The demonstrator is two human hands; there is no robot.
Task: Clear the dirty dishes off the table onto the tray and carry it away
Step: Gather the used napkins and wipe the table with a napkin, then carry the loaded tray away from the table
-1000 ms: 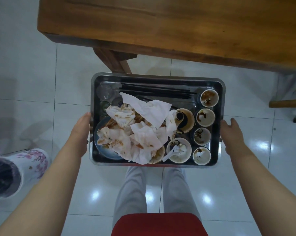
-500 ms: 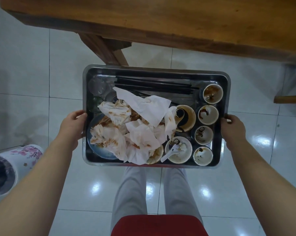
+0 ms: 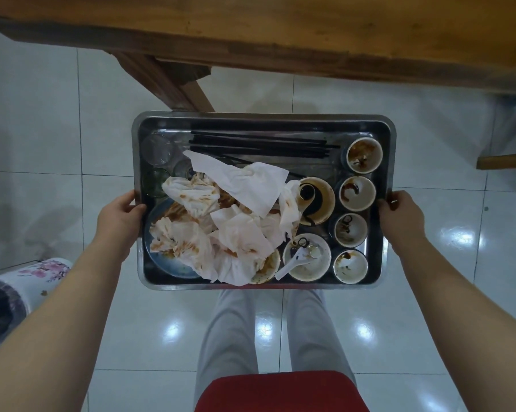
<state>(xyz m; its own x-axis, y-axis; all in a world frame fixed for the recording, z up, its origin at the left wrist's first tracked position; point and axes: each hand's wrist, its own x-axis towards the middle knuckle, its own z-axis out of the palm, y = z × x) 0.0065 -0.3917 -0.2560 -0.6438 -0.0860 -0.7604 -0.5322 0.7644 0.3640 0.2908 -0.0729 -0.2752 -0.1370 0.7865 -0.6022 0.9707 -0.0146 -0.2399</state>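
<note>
Left hand (image 3: pixel 118 215): fingers curled, gripping the steel tray (image 3: pixel 264 117) at its left rim.
Right hand (image 3: pixel 400 215): gripping the right rim.
Load: crumpled stained napkins (image 3: pixel 221 224), round sauce-smeared cups (image 3: pixel 357 193).

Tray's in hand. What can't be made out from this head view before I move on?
Head view only:
- Table: top cut off by the upper edge; leftover dishes unknown.
- Blue plate: mostly buried under soiled napkins.
- Left hand, right hand: fingers hidden beneath the tray rim.
- Floral bin: cut by the left edge.
</note>
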